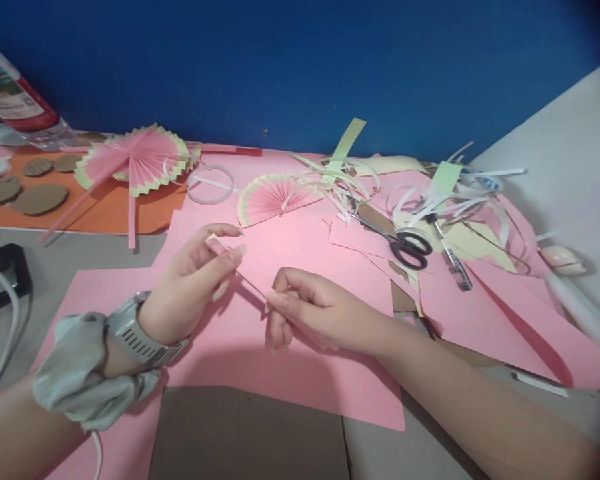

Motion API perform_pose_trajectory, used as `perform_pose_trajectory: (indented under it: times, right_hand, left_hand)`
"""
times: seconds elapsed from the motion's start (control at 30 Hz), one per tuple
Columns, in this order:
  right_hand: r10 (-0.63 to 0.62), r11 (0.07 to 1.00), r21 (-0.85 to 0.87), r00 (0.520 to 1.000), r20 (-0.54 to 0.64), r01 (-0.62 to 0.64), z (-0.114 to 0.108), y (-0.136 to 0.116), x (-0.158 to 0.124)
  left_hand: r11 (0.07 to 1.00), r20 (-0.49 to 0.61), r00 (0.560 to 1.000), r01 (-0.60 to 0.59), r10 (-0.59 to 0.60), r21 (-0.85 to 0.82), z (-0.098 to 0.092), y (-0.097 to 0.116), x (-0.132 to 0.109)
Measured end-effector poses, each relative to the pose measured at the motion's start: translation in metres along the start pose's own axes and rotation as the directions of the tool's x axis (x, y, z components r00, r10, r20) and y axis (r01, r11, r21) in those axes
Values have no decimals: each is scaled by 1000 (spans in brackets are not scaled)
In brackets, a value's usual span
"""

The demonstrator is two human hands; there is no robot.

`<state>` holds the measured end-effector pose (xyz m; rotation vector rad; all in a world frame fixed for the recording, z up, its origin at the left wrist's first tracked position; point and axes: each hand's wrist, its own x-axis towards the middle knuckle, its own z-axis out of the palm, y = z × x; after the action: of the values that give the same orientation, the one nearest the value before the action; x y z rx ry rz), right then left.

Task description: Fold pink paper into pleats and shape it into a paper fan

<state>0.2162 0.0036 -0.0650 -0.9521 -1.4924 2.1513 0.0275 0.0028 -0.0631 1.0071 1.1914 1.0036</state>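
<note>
A narrow pink paper strip [253,285] runs slantwise between my two hands, above a pink paper sheet [280,373]. My left hand [207,263] pinches its upper end between thumb and fingers. Lower down, my right hand [303,303] grips the strip with thumb and forefinger, the other fingers curled; part of the strip is hidden behind that hand. Just beyond my hands lies a pleated half-round paper fan [275,197], pink with a pale green rim. A wristwatch [135,333] and a grey-green scrunchie [87,367] sit on my left wrist.
Black-handled scissors [410,248] and a pen [453,260] lie right among paper scraps [350,187]. At the back left are a larger paper fan [135,160], a tape ring [210,185], cardboard discs [40,199] and a plastic bottle [20,93]. A blue wall [300,73] stands behind.
</note>
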Motion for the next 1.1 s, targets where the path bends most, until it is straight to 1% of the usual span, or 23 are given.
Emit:
perform_pose_trajectory:
  times: [0.07,0.17,0.27,0.33,0.43,0.47,0.53,0.6,0.63,0.7,0.77,0.83,0.9,1.0,1.1]
  right_hand:
    - [16,999,-28,1000,-1,-16,0,-2,-1]
    - [21,999,-40,1000,11,-21,-1,-4,-1]
    - [11,999,-49,1000,23,-10,-1,-4,-1]
    - [6,999,-50,1000,25,-5,-1,-2,-1]
    - [4,999,-43,1000,16,-4,-1,-1,-1]
    - [5,999,-39,1000,15,-4,-1,-1,-1]
    - [4,1000,-29,1000,22,-3,-2,0,-1]
    - [-10,1000,1,999,34,10,-3,1,-2]
    - [-22,1000,22,999,41,21,-3,2,-1]
    - [-49,997,62,998,48,46,-4,4,0]
    - [-63,996,72,997,45,59,-3,6,0]
    - [-55,997,47,998,28,54,-2,7,1]
    - [-44,999,16,999,8,43,-1,7,1]
    - [-41,999,-20,999,-5,41,1,6,0]
    - [-36,999,-35,999,0,36,2,6,0]
  left_hand:
    - [1000,-45,999,-12,12,22,-2,0,1]
    - [1000,-41,999,-9,10,21,-4,-1,2]
    - [999,-43,998,-41,40,-3,-4,-1,2]
    - [998,-63,996,-70,69,-8,-2,-1,2]
    - [997,-99,992,-79,77,-15,-2,0,2]
    - [996,-92,993,-81,77,-34,-2,0,2]
    - [990,-32,997,-80,77,-116,-4,0,2]
    - [976,71,994,-64,80,-210,-5,-1,0]
    - [973,127,989,-43,73,-228,-5,-1,-1]
    - [984,230,973,14,28,-178,-3,-3,-3]
    - [994,294,955,71,-45,-79,-1,-4,-5]
    - [995,305,948,100,-91,-13,1,-5,-6]
    - [996,297,950,93,-92,13,3,-5,-6]
    - [997,270,960,58,-70,53,4,-6,-6]
    - [996,227,974,-18,-3,89,4,-7,-6]
